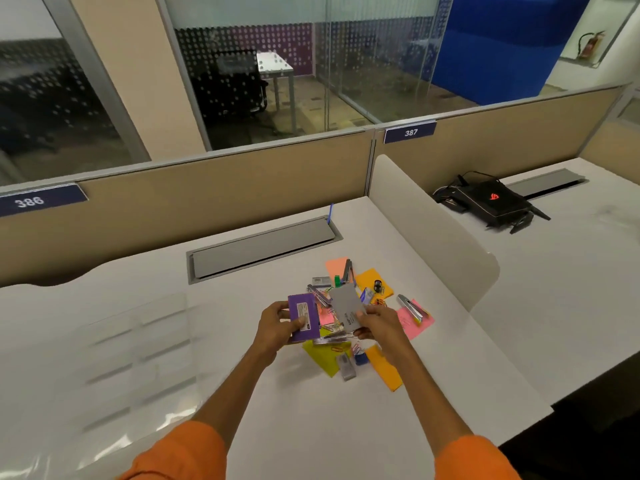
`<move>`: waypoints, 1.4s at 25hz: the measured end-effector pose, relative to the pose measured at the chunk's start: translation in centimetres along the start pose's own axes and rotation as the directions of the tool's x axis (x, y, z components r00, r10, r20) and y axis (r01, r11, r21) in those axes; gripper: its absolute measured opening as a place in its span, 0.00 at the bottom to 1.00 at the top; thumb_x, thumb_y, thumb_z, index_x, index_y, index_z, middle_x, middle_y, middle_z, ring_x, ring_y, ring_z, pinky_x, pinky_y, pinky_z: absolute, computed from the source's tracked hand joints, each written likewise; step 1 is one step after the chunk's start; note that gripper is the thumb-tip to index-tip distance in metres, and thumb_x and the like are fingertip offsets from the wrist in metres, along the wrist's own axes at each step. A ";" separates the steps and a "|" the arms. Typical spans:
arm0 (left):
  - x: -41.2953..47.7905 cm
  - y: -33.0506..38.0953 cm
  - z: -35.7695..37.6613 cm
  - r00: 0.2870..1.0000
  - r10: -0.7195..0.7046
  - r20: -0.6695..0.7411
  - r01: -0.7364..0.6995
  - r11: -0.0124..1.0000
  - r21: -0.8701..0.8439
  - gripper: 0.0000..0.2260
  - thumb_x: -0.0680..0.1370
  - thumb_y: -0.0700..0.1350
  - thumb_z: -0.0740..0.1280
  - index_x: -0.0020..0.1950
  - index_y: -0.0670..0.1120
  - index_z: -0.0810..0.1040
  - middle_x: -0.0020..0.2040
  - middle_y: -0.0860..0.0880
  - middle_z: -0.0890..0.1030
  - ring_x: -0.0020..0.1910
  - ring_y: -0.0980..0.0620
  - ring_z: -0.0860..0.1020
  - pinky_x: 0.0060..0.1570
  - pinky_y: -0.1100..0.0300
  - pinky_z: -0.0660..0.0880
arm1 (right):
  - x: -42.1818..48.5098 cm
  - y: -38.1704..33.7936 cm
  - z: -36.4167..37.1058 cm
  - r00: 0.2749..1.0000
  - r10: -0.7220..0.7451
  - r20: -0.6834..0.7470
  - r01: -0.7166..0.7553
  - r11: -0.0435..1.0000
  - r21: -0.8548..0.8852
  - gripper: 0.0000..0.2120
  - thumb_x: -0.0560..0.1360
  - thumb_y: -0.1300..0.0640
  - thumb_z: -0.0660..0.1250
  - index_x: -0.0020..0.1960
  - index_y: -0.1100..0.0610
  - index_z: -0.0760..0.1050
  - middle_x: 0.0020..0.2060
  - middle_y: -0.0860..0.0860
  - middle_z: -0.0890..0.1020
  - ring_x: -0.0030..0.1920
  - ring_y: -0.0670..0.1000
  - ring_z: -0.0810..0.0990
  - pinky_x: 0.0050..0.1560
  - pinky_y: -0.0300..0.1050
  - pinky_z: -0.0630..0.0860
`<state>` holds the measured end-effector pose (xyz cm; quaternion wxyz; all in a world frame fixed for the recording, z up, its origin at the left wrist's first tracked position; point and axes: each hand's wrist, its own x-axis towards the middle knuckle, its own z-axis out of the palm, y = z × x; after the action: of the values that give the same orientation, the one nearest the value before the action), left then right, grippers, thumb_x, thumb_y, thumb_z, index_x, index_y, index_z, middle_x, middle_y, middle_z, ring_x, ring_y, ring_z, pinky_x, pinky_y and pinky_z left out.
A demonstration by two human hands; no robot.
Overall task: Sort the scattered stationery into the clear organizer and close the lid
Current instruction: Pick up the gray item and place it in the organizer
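Observation:
My left hand grips a purple box with a white label, lifted over the pile. My right hand pinches a flat grey box by its near end. Below them lies scattered stationery: orange, pink and yellow sticky notes, paper clips, a silver stapler on a pink note, a blue binder clip and a small grey box. The clear organizer sits on the desk to the left, its lid open toward me; its compartments look empty.
The white desk has a grey cable tray cover at the back. A beige partition stands behind, and a white divider to the right. A black router sits on the neighbouring desk.

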<state>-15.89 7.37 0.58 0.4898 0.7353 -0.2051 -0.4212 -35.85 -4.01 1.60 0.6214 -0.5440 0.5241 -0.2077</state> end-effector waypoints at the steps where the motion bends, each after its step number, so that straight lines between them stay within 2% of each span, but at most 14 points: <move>1: -0.2 -0.1 -1.3 1.000 0.001 -0.021 -0.002 1.000 -0.017 0.23 0.73 0.39 0.74 0.65 0.43 0.71 0.58 0.42 0.79 0.54 0.44 0.81 0.47 0.48 0.82 | -0.1 -0.4 1.7 1.000 -0.008 0.026 0.008 1.000 -0.013 0.04 0.78 0.64 0.65 0.50 0.62 0.78 0.45 0.61 0.83 0.31 0.51 0.81 0.32 0.40 0.79; 3: -0.7 -0.4 -3.9 0.998 0.001 -0.063 -0.004 0.999 -0.048 0.21 0.73 0.39 0.74 0.64 0.44 0.71 0.57 0.43 0.79 0.52 0.45 0.81 0.44 0.52 0.83 | -0.2 -0.8 5.0 0.998 0.007 0.056 -0.005 1.000 -0.030 0.03 0.77 0.63 0.65 0.48 0.60 0.78 0.44 0.60 0.83 0.30 0.51 0.82 0.32 0.41 0.79; 7: -2.0 -1.5 -9.6 0.987 -0.021 -0.158 0.001 0.992 -0.124 0.21 0.73 0.40 0.75 0.62 0.47 0.71 0.56 0.46 0.78 0.50 0.47 0.81 0.39 0.57 0.82 | -0.5 -1.0 11.8 0.985 -0.005 0.175 0.016 0.998 -0.061 0.10 0.77 0.61 0.67 0.55 0.65 0.78 0.42 0.61 0.84 0.30 0.51 0.82 0.33 0.42 0.79; 10: -3.3 -2.8 -13.6 0.981 -0.024 -0.190 -0.013 0.982 -0.190 0.21 0.73 0.41 0.75 0.62 0.47 0.71 0.56 0.46 0.78 0.52 0.47 0.81 0.41 0.55 0.83 | -1.8 -1.6 16.8 0.969 -0.017 0.248 0.033 0.998 -0.059 0.09 0.78 0.60 0.66 0.55 0.64 0.76 0.42 0.59 0.84 0.33 0.52 0.82 0.35 0.41 0.80; 16: -5.7 -5.8 -21.0 0.961 -0.051 -0.272 -0.047 0.937 -0.345 0.19 0.74 0.40 0.73 0.63 0.44 0.72 0.59 0.41 0.79 0.54 0.42 0.82 0.46 0.42 0.82 | -4.4 -2.5 25.6 0.912 -0.072 0.403 0.129 0.985 -0.116 0.10 0.79 0.54 0.65 0.58 0.58 0.74 0.47 0.57 0.83 0.41 0.55 0.84 0.45 0.45 0.83; 19: -7.0 -6.8 -23.3 0.951 -0.049 -0.305 -0.078 0.917 -0.392 0.18 0.75 0.42 0.72 0.64 0.45 0.72 0.58 0.41 0.80 0.52 0.42 0.83 0.47 0.43 0.82 | -5.5 -2.6 28.8 0.877 -0.092 0.471 0.179 0.973 -0.144 0.11 0.79 0.55 0.65 0.58 0.59 0.75 0.47 0.56 0.83 0.42 0.55 0.85 0.44 0.44 0.83; 24: -9.1 -9.0 -26.3 0.958 -0.018 -0.288 -0.146 0.830 -0.538 0.20 0.76 0.45 0.71 0.65 0.45 0.71 0.58 0.40 0.81 0.53 0.41 0.83 0.51 0.42 0.81 | -7.3 -1.9 33.2 0.821 -0.133 0.556 0.291 0.934 -0.207 0.14 0.77 0.51 0.67 0.58 0.58 0.78 0.45 0.53 0.85 0.40 0.54 0.85 0.42 0.42 0.82; 28: -10.4 -10.9 -27.7 0.962 -0.034 -0.270 -0.147 0.771 -0.619 0.20 0.77 0.43 0.70 0.66 0.44 0.70 0.59 0.40 0.81 0.53 0.40 0.83 0.50 0.43 0.81 | -9.0 -1.1 35.8 0.776 -0.131 0.617 0.332 0.917 -0.223 0.16 0.76 0.47 0.68 0.60 0.53 0.75 0.48 0.52 0.85 0.41 0.51 0.86 0.41 0.44 0.83; 33: -11.7 -12.7 -29.6 0.967 -0.036 -0.254 -0.128 0.791 -0.598 0.21 0.76 0.39 0.70 0.67 0.46 0.69 0.60 0.40 0.80 0.54 0.40 0.83 0.51 0.42 0.80 | -9.9 -0.5 37.5 0.720 -0.129 0.682 0.346 0.919 -0.191 0.19 0.75 0.50 0.69 0.64 0.52 0.74 0.50 0.52 0.84 0.46 0.52 0.85 0.42 0.47 0.83; 35: -11.9 -13.0 -30.7 0.965 -0.036 -0.261 -0.126 0.806 -0.579 0.19 0.77 0.41 0.71 0.66 0.48 0.71 0.59 0.40 0.81 0.54 0.41 0.83 0.51 0.41 0.80 | -10.1 -0.4 37.9 0.700 -0.121 0.704 0.337 0.925 -0.176 0.16 0.76 0.54 0.68 0.64 0.53 0.75 0.50 0.54 0.84 0.47 0.54 0.85 0.43 0.50 0.83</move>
<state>1.21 38.31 -0.94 0.7263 0.5901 -0.0156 -0.3521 -6.14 21.55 0.89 0.6513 -0.7287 0.2116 0.0092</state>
